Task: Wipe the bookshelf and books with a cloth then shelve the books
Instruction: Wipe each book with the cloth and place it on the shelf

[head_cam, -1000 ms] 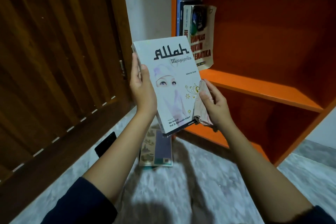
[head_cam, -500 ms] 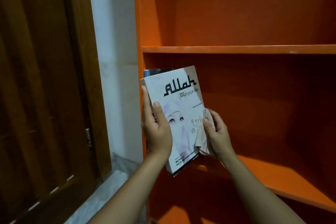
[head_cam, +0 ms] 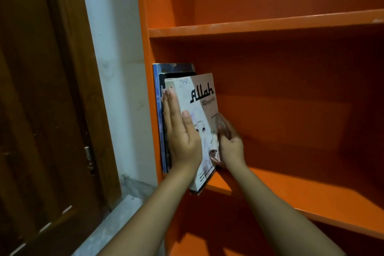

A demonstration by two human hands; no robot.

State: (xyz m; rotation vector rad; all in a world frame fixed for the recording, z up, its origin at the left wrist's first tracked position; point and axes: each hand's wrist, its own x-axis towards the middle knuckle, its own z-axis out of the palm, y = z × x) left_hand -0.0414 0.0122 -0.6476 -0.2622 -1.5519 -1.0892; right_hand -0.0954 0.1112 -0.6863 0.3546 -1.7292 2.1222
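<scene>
A shelving step is judged to be in hand. A white paperback book with a bold black title and a veiled face on its cover [head_cam: 199,122] is being set upright at the left end of the middle board of an orange-painted wooden bookshelf [head_cam: 270,27]. It is pressed against two books already standing there, a blue-spined one [head_cam: 157,110] and a black one [head_cam: 163,77].

The left hand [head_cam: 182,141] is laid flat along the white book's spine edge, fingers [head_cam: 171,108] straight and the thumb on the cover. The right hand [head_cam: 229,145] is clenched at the cover's far edge around a crumpled pale cloth [head_cam: 223,124].

The book's lower corner overhangs the board's front lip, so the next move probably calls for it to be pushed back until flush, then let go.

The cover looks clean, flat and undamaged.
</scene>
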